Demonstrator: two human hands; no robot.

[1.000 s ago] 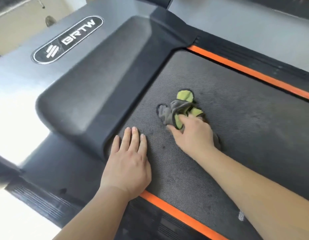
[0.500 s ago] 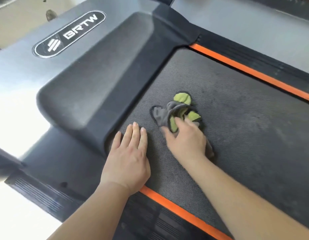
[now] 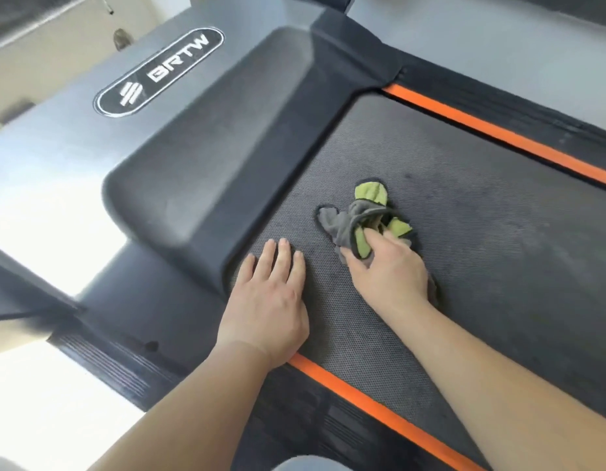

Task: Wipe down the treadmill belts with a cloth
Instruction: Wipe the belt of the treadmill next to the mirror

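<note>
The textured grey treadmill belt (image 3: 498,260) runs from the middle to the right of the view. A crumpled grey and lime-green cloth (image 3: 359,219) lies bunched on it near the front end. My right hand (image 3: 390,270) grips the cloth from the near side, fingers curled into the folds, and presses it onto the belt. To its left, my left hand (image 3: 271,300) rests flat on the belt with straight fingers, close to the motor cover's edge.
The dark motor cover (image 3: 210,171) with a BRTW badge (image 3: 159,73) rises at the belt's front end. Orange stripes (image 3: 498,137) and ribbed black side rails (image 3: 328,419) border the belt on both sides. Bright floor (image 3: 40,419) lies to the left.
My right hand has slid the cloth a little to the left and then back across the belt. The left hand stays flat in about the same spot.
</note>
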